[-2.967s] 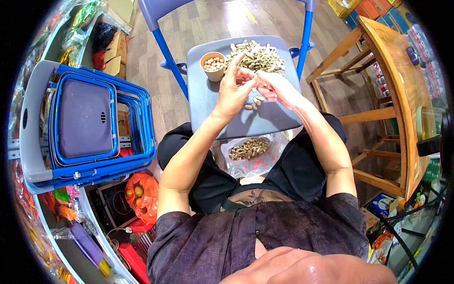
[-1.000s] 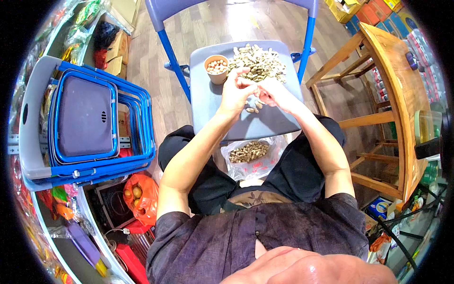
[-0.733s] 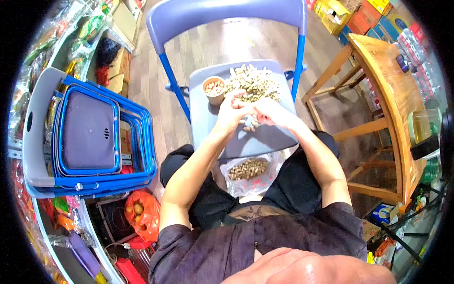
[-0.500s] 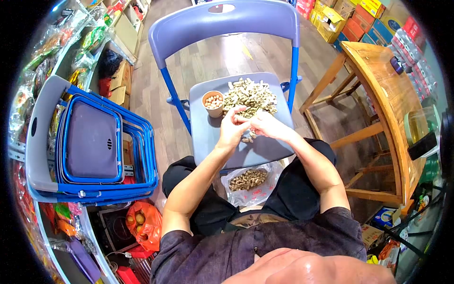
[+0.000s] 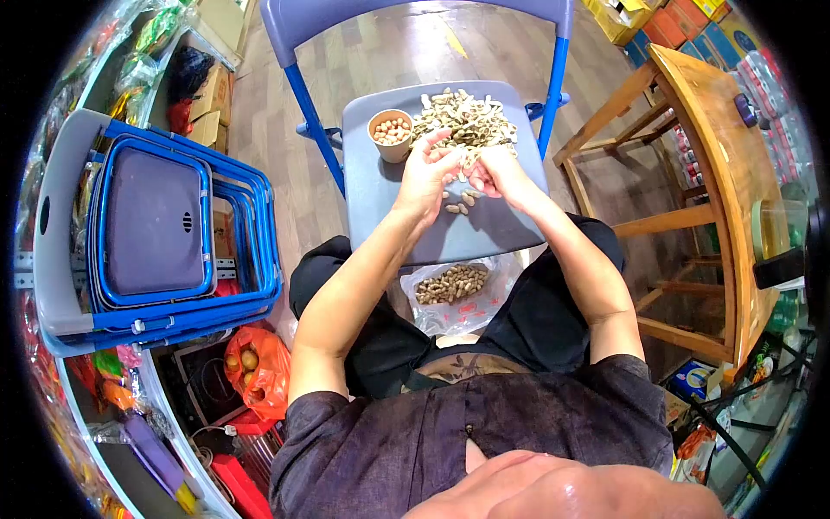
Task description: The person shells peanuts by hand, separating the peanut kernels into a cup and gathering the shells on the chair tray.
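Note:
My left hand [image 5: 422,180] is curled above the chair seat [image 5: 398,238], its thumb and index finger towards my other hand. Whatever lies in its fingers is hidden. Close beside it, my right hand [image 5: 504,176] is closed in a pinch, with a pale peanut at its fingertips. Just beyond both hands spreads a pile of peanut shells [image 5: 467,117]. To its left stands a paper cup [image 5: 392,150] filled with shelled peanut kernels [image 5: 391,131]. A few loose unshelled peanuts [image 5: 468,198] lie on the seat below my hands.
Between my legs, a clear plastic bag [image 5: 474,310] holds unshelled peanuts [image 5: 451,284]. Folded blue chairs [image 5: 160,225] lean at the left beside packed shelves. An orange bag [image 5: 270,368] sits on the lower left. A wooden table [image 5: 713,190] stands at the right, with boxes behind it.
The view has tipped down, so the chair and hands sit higher in the picture. My hands have parted slightly, and the right one has turned, its fingers now curled downward.

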